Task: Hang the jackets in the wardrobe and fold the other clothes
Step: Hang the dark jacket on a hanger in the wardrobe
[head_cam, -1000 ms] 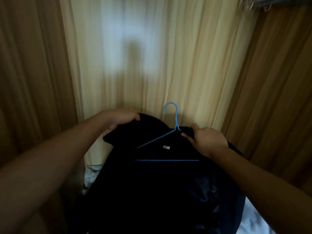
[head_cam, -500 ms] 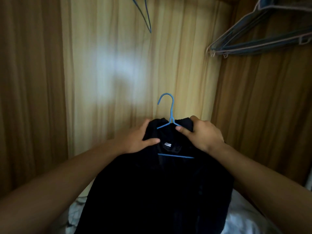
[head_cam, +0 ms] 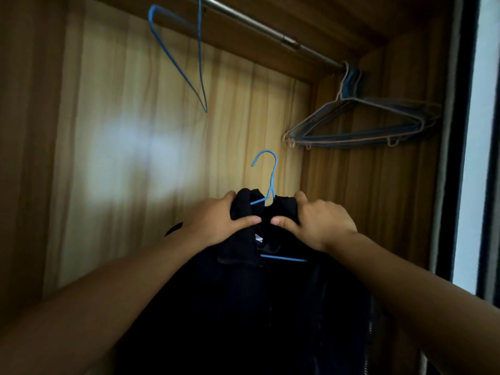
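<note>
Since a moment ago my view has risen, so now the rod (head_cam: 270, 31) of the wardrobe (head_cam: 121, 158) shows along the top of the frame, and both hands have come closer together at the collar. My left hand (head_cam: 213, 223) grips the left side of the collar of the dark jacket (head_cam: 243, 307), and my right hand (head_cam: 322, 226) grips the right side; the fingers (head_cam: 250, 220) of both are curled tight round the cloth, thumbs almost touching in the centre of the frame. The jacket already sits on the blue hanger (head_cam: 271, 175), whose hook stands free above my hands, and the rest of it hangs down to the lower edge. One empty hanger (head_cam: 186, 58) hangs from the rod at the upper left, and a bunch of hangers (head_cam: 359, 123) at the upper right. I judge the step is to hang this jacket. Next I must lift it higher and bring the hook over the rod between those hangers, with its open side turned toward the rod
</note>
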Tool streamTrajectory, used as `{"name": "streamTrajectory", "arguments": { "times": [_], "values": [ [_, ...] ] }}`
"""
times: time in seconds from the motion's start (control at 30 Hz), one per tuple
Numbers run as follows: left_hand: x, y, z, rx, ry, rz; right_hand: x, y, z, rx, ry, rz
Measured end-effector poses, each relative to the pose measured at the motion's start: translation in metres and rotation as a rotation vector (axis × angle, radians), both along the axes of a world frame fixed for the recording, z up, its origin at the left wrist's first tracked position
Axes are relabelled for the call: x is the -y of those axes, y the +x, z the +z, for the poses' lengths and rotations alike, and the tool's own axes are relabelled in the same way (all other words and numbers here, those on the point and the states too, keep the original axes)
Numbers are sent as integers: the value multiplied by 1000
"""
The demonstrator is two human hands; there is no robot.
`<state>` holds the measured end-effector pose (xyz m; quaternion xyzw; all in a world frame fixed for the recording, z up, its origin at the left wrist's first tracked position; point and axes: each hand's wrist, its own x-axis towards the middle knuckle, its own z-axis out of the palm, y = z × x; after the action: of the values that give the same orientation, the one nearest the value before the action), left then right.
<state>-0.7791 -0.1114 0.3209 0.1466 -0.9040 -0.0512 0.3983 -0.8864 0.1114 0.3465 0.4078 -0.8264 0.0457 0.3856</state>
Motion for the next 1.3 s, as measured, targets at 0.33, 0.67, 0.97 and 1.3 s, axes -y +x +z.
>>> {"name": "streamTrajectory", "arguments": {
  "times": [0.33,0.67,0.97,1.3],
  "values": [
    [-5,-31,121,-101,-44,3,-40,-19,110,-168,-94,-162],
    [-16,-87,209,-178,-110,5,-48,-53,188,-277,-276,-227],
    [-18,-152,277,-241,-119,29,-49,-79,244,-351,-277,-355],
    [-22,-203,328,-278,-119,85,-51,-110,285,-371,-258,-425]
  ]
}}
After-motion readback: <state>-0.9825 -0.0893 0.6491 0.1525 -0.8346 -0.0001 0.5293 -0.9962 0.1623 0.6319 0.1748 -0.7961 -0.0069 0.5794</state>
